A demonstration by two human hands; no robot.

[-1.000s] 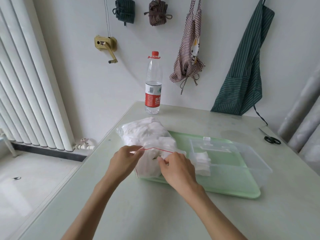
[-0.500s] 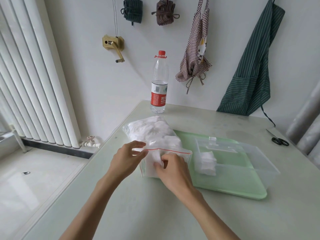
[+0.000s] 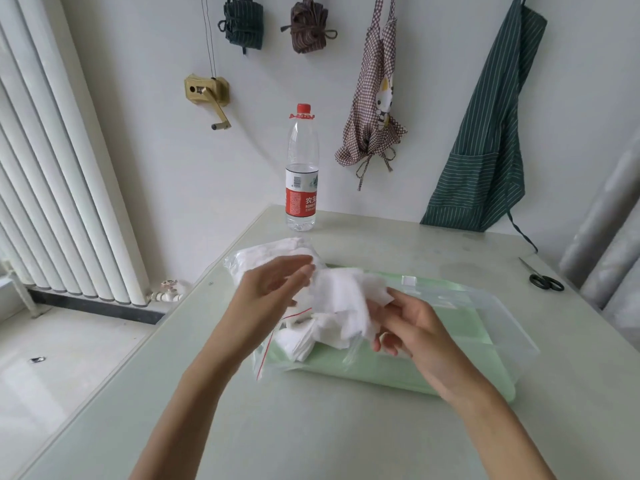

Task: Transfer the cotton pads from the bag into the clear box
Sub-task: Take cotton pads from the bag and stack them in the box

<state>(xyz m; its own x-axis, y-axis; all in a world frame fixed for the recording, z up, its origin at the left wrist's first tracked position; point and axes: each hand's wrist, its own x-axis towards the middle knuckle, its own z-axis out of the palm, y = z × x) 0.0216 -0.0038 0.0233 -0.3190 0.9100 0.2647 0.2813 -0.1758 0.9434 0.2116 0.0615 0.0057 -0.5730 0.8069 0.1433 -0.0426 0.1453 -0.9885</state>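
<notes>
A clear zip bag [image 3: 247, 263] with a red seal strip lies on the table's left side, its mouth slack and white cotton pads [image 3: 298, 341] spilling out. My right hand [image 3: 408, 327] grips a bunch of cotton pads [image 3: 346, 296] lifted above the bag's mouth, just left of the clear box [image 3: 516, 330]. My left hand [image 3: 270, 292] is raised over the bag, fingers fairly straight, fingertips touching the bunch's left edge. The box stands open on a green tray [image 3: 381, 374]; the held bunch and my right hand hide its left part.
A water bottle [image 3: 301, 181] stands at the table's back edge. Black scissors [image 3: 545, 281] lie at the far right. Aprons hang on the wall behind. A radiator lines the left wall. The table's left edge drops to the floor.
My right hand has pulled a bunch of pads out of the bag and lifted it toward the box. My left hand let go of the bag's mouth, which has sagged.
</notes>
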